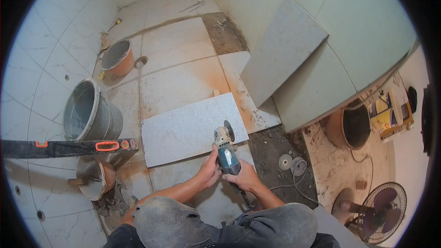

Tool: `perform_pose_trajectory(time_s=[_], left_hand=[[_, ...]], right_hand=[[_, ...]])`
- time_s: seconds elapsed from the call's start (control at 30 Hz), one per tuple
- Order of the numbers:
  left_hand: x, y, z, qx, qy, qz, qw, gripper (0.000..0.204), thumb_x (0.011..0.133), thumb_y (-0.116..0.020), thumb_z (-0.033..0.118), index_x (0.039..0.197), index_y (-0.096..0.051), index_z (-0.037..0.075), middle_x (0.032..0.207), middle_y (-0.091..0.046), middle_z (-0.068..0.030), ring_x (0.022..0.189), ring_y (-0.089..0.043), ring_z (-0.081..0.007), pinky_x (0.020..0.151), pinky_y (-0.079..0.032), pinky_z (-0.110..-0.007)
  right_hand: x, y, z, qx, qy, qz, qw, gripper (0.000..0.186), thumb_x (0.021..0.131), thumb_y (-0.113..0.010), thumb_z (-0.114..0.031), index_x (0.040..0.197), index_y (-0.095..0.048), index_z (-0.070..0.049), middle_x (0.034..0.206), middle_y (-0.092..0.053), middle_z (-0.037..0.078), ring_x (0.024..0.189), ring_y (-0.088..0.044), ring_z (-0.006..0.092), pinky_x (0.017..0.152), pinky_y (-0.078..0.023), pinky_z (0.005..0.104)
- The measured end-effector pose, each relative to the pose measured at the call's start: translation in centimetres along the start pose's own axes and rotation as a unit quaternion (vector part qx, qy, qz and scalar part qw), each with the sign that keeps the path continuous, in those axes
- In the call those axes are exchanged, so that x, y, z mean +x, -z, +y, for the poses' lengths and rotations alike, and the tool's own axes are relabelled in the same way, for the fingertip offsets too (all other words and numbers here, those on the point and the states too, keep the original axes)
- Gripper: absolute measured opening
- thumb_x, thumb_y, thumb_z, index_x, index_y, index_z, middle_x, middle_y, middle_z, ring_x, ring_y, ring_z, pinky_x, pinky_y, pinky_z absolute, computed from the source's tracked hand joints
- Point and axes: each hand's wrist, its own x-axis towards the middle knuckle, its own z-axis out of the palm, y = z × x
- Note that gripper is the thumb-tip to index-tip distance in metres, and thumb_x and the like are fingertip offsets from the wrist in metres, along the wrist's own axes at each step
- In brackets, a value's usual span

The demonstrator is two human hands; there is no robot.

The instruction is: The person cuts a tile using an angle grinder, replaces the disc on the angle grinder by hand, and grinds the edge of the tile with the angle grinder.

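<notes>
An angle grinder (228, 158) with a teal body and a grey metal head is held between both my hands, in front of my knees. Its dark disc (229, 130) stands on edge above the right part of a light grey, speckled tile (186, 131); whether it touches the tile I cannot tell. My left hand (209, 171) closes on the side of the grinder near its head. Around the rear of the body wraps my right hand (243, 177), with the black cord leading down behind it. The tile lies at a slant on larger floor tiles.
Left are a grey bucket (94, 112), an orange bucket (118, 59), a tipped bucket (96, 177) and a black spirit level (69, 148). Another tile (285, 50) leans on the right wall. Loose discs (285, 161) lie on bare dirt, near a fan (379, 211). A drain hole (141, 62) opens ahead.
</notes>
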Motion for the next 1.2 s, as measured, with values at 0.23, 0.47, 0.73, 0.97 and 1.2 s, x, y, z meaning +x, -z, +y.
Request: perform_pose_trajectory(time_s=[0.23,0.47,0.73,0.97,1.2], left_hand=[[0.3,0.2,0.0,-0.087,0.018,-0.113,0.990,0.086,0.104,-0.015,0.073,0.161,-0.036,0.012,0.156,-0.050,-0.0119,0.143,-0.048,-0.0282,0.120,-0.039,-0.049],[-0.3,0.0,0.0,-0.129,0.042,-0.137,0.981,0.084,0.104,-0.024,0.074,0.156,-0.043,0.012,0.147,-0.056,-0.0115,0.136,-0.055,-0.0278,0.116,-0.043,-0.047],[0.1,0.9,-1.2,-0.056,-0.030,-0.153,0.986,0.081,0.106,-0.023,0.067,0.162,-0.033,0.010,0.162,-0.043,-0.0086,0.147,-0.043,-0.0247,0.123,-0.036,-0.045],[0.6,0.7,-1.4,-0.056,-0.029,-0.142,0.988,0.078,0.108,-0.024,0.064,0.162,-0.032,0.009,0.161,-0.044,-0.0084,0.147,-0.043,-0.0248,0.122,-0.038,-0.044],[0.3,0.4,-1.5,0.007,-0.009,-0.129,0.992,0.072,0.110,-0.033,0.059,0.160,-0.033,0.008,0.153,-0.051,-0.0166,0.140,-0.052,-0.0259,0.117,-0.044,-0.044]], right_hand=[[-0.1,-0.4,1.4,0.101,0.004,-0.043,0.994,0.062,0.073,-0.089,-0.033,0.119,-0.067,0.002,0.102,-0.074,0.015,0.093,-0.070,0.0224,0.088,-0.055,0.0364],[-0.7,-0.3,0.4,0.154,0.028,-0.034,0.987,0.051,0.076,-0.089,-0.026,0.112,-0.067,0.002,0.092,-0.072,0.007,0.082,-0.068,0.0152,0.076,-0.056,0.0316],[-0.8,-0.1,-0.3,0.201,-0.007,-0.066,0.977,0.048,0.079,-0.088,-0.027,0.111,-0.067,0.001,0.091,-0.072,0.006,0.081,-0.068,0.0146,0.075,-0.056,0.0318],[-0.7,-0.3,0.3,0.213,-0.002,-0.065,0.975,0.049,0.080,-0.088,-0.029,0.111,-0.066,0.001,0.091,-0.072,0.007,0.081,-0.069,0.0154,0.075,-0.056,0.0320],[-0.8,-0.1,0.6,0.171,0.005,-0.054,0.984,0.049,0.078,-0.089,-0.029,0.111,-0.067,0.001,0.093,-0.072,0.007,0.082,-0.069,0.0159,0.077,-0.056,0.0327]])
